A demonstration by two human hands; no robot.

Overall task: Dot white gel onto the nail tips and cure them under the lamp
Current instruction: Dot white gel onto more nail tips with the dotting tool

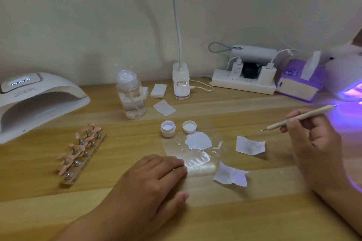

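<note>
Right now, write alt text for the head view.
A right hand holds a dotting pen above a wooden table, while the left hand rests beside a smear of white gel. Pink nail tips stand on a holder at left, near a white lamp; a second lamp glows purple at right.

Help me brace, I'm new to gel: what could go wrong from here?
The lit lamp throws violet light across the table; it may start hardening the white gel puddle and the open gel jar. The left hand rests on the clear film beside the puddle, so a slip could smear gel.
</note>
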